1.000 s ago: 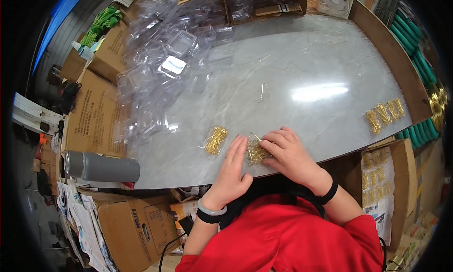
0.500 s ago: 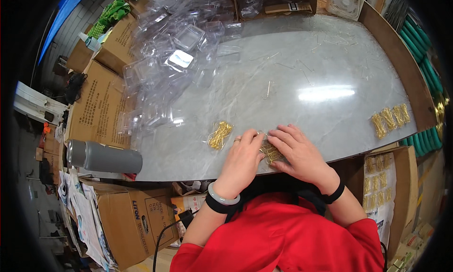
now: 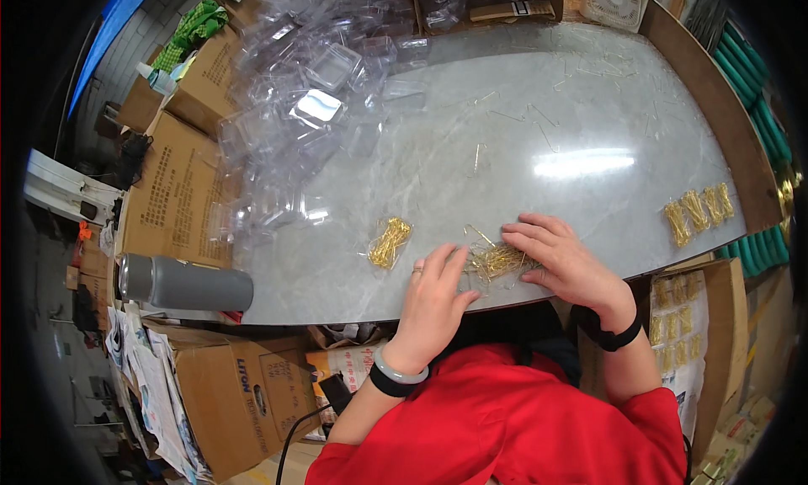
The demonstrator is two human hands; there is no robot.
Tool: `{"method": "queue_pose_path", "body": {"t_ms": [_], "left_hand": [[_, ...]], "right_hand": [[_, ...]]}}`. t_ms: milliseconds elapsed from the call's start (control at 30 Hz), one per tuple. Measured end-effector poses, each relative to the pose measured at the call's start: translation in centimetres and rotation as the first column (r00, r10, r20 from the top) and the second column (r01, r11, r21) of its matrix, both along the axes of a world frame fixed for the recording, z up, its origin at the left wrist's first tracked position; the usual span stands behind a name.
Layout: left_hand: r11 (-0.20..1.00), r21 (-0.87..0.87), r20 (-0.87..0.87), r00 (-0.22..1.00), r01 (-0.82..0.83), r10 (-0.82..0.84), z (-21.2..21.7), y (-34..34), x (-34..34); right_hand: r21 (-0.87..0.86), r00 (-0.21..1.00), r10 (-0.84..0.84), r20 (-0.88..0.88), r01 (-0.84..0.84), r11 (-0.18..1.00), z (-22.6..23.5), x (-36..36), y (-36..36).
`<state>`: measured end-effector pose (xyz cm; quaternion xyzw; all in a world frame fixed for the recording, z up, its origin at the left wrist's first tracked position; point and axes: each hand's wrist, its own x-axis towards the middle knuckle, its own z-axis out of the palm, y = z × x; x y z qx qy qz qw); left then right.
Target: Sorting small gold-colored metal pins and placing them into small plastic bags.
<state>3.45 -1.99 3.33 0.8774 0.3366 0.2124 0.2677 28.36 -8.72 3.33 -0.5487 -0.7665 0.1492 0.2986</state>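
A loose pile of thin gold wire hooks (image 3: 497,259) lies at the table's near edge, between my two hands. My left hand (image 3: 435,293) rests on the table with its fingers stretched out, the tips by the pile's left end. On the right side, my right hand (image 3: 562,251) has its fingers extended and touching the pile's right end. A tied-looking bundle of gold hooks (image 3: 389,242) in a clear wrap lies just beyond my left hand. Several more gold bundles (image 3: 697,211) stand in a row at the far right edge.
Clear plastic boxes (image 3: 320,106) heap up on the table's left. A grey bottle (image 3: 189,283) lies at the front left. Loose gold wires (image 3: 534,119) are scattered farther back. Below the right edge, an open carton (image 3: 724,342) holds rows of gold bundles.
My hands have moved apart, the right one going rightward. The wire pile between them is now more exposed and spread out, with a hook sticking up at its left.
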Motion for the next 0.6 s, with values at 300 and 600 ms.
{"method": "queue_pose_path", "body": {"t_ms": [300,600], "left_hand": [[0.984,0.159,-0.058,0.996,0.078,-0.069,-2.0,1.2,2.0],[0.991,0.133,0.085,0.996,-0.001,-0.010,-2.2,0.6,2.4]], "right_hand": [[0.127,0.981,-0.194,-0.006,0.193,0.973,-2.1,-4.6,0.2],[0.192,0.949,-0.305,0.084,0.285,0.939,-0.3,-4.2,-0.3]]}}
